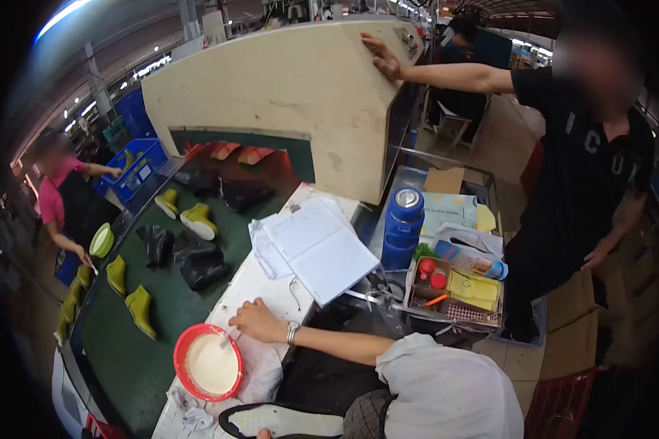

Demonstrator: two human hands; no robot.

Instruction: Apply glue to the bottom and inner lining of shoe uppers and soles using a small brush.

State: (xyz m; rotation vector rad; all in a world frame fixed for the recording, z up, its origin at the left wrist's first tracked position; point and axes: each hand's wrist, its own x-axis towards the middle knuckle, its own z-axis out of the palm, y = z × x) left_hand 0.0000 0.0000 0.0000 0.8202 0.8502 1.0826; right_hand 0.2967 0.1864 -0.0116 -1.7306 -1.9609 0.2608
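Note:
My right hand [258, 322], with a metal watch at the wrist, grips the pale handle of a brush [231, 336] at the rim of a red bowl [180, 364]. Cream-coloured liquid [211, 364] fills much of the bowl; the brush's bristles cannot be made out. At the lower edge, the fingertips of my left hand [263, 434] press on a boot [289, 421] lying sideways. Its white underside with a black rim faces up, and its quilted grey shaft points right. Most of my left hand is cut off by the picture's edge.
A green conveyor [117, 366] carries yellow-green and black boots beyond the white ledge [256, 282], where papers [322, 249] lie. A beige machine [271, 88] spans the belt. A blue bottle [403, 230] stands right. One co-worker touches the machine; another, left, holds a yellow-green boot.

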